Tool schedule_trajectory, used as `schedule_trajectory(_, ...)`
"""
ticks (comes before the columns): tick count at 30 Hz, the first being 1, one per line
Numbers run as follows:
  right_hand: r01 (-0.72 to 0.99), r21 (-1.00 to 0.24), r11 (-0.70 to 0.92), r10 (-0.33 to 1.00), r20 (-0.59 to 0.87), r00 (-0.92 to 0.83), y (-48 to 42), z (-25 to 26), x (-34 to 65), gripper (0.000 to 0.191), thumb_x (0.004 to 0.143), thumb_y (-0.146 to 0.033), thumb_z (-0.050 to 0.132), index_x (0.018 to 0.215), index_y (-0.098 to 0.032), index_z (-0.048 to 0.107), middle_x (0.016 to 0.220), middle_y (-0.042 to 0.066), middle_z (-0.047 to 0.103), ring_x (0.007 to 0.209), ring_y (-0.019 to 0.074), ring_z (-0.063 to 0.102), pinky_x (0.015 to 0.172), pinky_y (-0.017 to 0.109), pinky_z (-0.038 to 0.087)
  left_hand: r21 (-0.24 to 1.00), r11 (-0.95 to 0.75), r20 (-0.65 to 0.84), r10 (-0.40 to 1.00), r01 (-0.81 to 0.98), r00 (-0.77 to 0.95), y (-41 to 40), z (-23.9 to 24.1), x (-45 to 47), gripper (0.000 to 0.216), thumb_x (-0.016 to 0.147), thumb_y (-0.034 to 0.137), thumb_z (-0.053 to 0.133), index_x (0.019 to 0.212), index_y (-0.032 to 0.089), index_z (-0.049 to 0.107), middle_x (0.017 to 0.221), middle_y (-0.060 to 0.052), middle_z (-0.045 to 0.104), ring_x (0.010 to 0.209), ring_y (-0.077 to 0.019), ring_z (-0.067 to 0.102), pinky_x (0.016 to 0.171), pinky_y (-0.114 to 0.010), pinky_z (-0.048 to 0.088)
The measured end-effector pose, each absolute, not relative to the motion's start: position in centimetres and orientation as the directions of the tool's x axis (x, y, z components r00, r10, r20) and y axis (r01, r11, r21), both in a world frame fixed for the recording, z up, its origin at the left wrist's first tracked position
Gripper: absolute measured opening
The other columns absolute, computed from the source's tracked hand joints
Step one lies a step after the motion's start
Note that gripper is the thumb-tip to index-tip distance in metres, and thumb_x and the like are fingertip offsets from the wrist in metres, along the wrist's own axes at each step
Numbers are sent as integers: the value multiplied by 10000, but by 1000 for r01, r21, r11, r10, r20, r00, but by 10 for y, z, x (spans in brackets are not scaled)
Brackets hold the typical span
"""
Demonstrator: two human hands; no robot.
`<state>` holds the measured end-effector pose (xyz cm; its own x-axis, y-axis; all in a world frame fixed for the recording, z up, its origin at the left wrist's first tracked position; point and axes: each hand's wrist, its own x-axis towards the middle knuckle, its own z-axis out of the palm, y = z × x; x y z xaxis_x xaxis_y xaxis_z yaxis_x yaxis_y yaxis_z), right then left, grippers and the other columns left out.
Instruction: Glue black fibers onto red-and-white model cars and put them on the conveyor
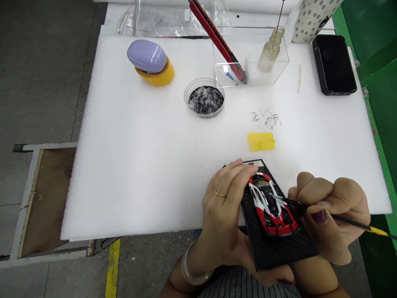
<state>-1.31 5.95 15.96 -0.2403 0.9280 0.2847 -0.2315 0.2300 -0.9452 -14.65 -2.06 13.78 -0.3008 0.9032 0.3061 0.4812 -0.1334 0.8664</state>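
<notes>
My left hand (pixel 225 211) grips a black textured display base (pixel 263 252) from its left side and from below. On that base sits a red, white and black model car (pixel 273 203). A thin paintbrush (pixel 344 217) with a black handle and yellow end is pinched in my right hand (pixel 331 211). Its tip touches or hovers just over the middle of the car; I cannot tell which. Beyond the base lies a piece of yellow tape (pixel 261 142), with several tiny black slivers (pixel 268 118) scattered behind it.
A round clear dish (pixel 204 98) holds many fine black strands. Behind it, a clear box (pixel 251 72) contains a red utility knife (pixel 218 41) and a small glass bottle (pixel 271 49). A purple oval object (pixel 147 56) rests on a yellow tape roll (pixel 159 76). A black device (pixel 335 64) lies right.
</notes>
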Motion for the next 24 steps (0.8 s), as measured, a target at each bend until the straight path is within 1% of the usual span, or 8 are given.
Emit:
schedule_trajectory(4, -221, -948, 227, 934, 276, -225, 59, 160, -13, 278, 890, -228, 706, 759, -231, 460, 542, -42, 486, 489, 124, 323, 430, 302, 286, 869, -108, 286, 906, 482, -312, -21, 140, -145, 608, 976, 613, 526, 1432, 209, 535, 1397, -101, 642, 1379, -314, 554, 1185, -497, 451)
schedule_trajectory(7, -217, -951, 218, 937, 267, -227, 59, 159, -12, 270, 892, -228, 705, 766, -232, 466, 555, -37, 493, 498, 128, 334, 436, 306, 291, 853, -137, 327, 892, 504, -311, -20, 135, -146, 609, 994, 623, 472, 1422, 195, 540, 1377, -106, 653, 1363, -309, 567, 1181, -497, 457)
schedule_trajectory(9, -226, -947, 229, 929, 282, -238, 59, 158, -11, 260, 892, -208, 694, 771, -231, 465, 555, -40, 490, 498, 125, 332, 433, 300, 291, 841, -161, 357, 883, 517, -305, -19, 131, -146, 619, 988, 631, 470, 1418, 192, 543, 1364, -105, 661, 1349, -306, 579, 1175, -491, 464)
schedule_trajectory(12, -251, -937, 244, 916, 307, -257, 59, 157, -11, 236, 891, -163, 674, 787, -225, 471, 568, -40, 498, 505, 120, 337, 438, 294, 298, 838, -159, 356, 884, 522, -303, -19, 127, -147, 628, 975, 644, 478, 1412, 197, 546, 1359, -109, 665, 1347, -313, 583, 1168, -497, 470)
schedule_trajectory(14, -263, -936, 232, 919, 300, -256, 59, 157, -11, 229, 893, -152, 673, 794, -221, 480, 579, -36, 504, 513, 120, 343, 444, 296, 298, 842, -149, 346, 887, 519, -306, -19, 126, -148, 621, 973, 641, 483, 1405, 199, 551, 1352, -115, 669, 1342, -324, 585, 1160, -514, 472)
schedule_trajectory(17, -265, -939, 219, 923, 288, -257, 59, 158, -12, 230, 893, -150, 681, 794, -219, 485, 576, -38, 497, 512, 119, 343, 447, 298, 294, 841, -175, 363, 884, 512, -295, -19, 126, -148, 689, 944, 701, 485, 1407, 195, 553, 1349, -125, 668, 1329, -345, 593, 1153, -533, 477)
schedule_trajectory(21, -260, -933, 248, 911, 316, -264, 61, 158, -12, 229, 898, -147, 666, 796, -220, 474, 577, -42, 501, 510, 116, 342, 444, 290, 301, 841, -184, 370, 882, 510, -291, -18, 128, -149, 671, 945, 662, 512, 1428, 197, 541, 1366, -113, 663, 1340, -331, 587, 1160, -506, 474)
schedule_trajectory(24, -245, -933, 265, 906, 327, -267, 62, 156, -11, 233, 894, -153, 669, 793, -221, 471, 573, -41, 506, 503, 115, 348, 434, 282, 304, 839, -190, 375, 880, 509, -290, -18, 128, -149, 703, 926, 695, 515, 1424, 200, 545, 1362, -109, 665, 1338, -329, 588, 1158, -498, 475)
